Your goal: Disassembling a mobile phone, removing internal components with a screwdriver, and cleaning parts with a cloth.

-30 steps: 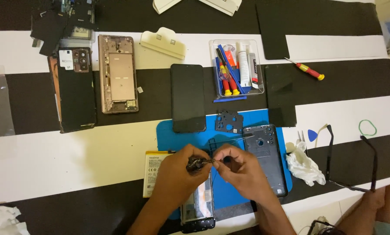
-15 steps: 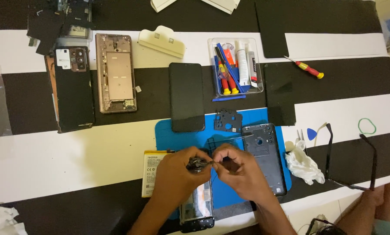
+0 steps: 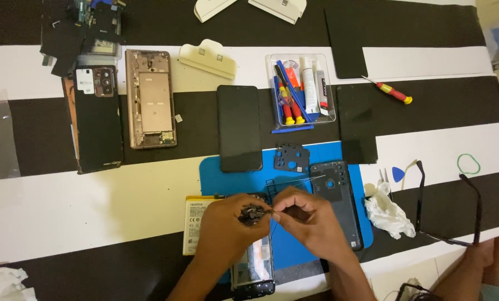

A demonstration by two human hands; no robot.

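Note:
My left hand (image 3: 227,228) pinches a small crumpled black wad (image 3: 253,213) of adhesive or tape. My right hand (image 3: 308,214) grips the other side of the wad with its fingertips, and thin dark strands stretch from it. Both hands hover over an opened phone frame (image 3: 253,266) lying on a blue work mat (image 3: 235,178). A yellow-white battery (image 3: 195,223) lies just left of my left hand. A dark blue phone back cover (image 3: 338,200) lies right of my right hand.
A black phone screen (image 3: 239,127), a small black inner plate (image 3: 291,156), a clear tool tray (image 3: 299,92), a red-yellow screwdriver (image 3: 393,92), a copper phone frame (image 3: 151,97), a black phone back (image 3: 96,114), a white cloth (image 3: 388,210), eyeglasses (image 3: 450,206) lie around.
Both hands stay over the phone frame, working the black wad with small finger movements; the view has shifted slightly.

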